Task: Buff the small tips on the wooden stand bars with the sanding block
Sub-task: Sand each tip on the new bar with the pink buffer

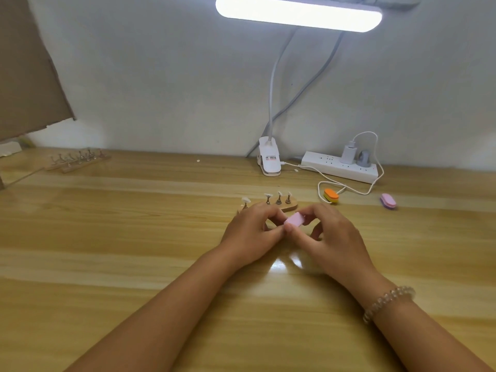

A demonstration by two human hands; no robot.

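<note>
Pinching the pink sanding block in the right hand, thumb beneath and forefinger over the top, fingers clamped on it just in front of the wooden stand bar. Curling the left hand up against the block's near end, fingers bunched together; cannot tell whether gripping a tip, a peg or nothing, with the pinch hidden behind the knuckles. Leaving four small tips upright on the bar behind both hands, with a gap after the leftmost. Probably mid-buffing on one tip brought between the two hands, judging from the pose alone.

Risking a slip by bearing down too hard with so small a block, flicking a light tip off its peg and away across the glossy table. Could also topple or skid the bar by nudging it with the left knuckles, lying close against it in this view. May scuff skin instead of the tip when rubbing blind under the fingers, or round one edge unevenly. Worth staying clear of the orange block and the white cable beyond the right hand.
</note>
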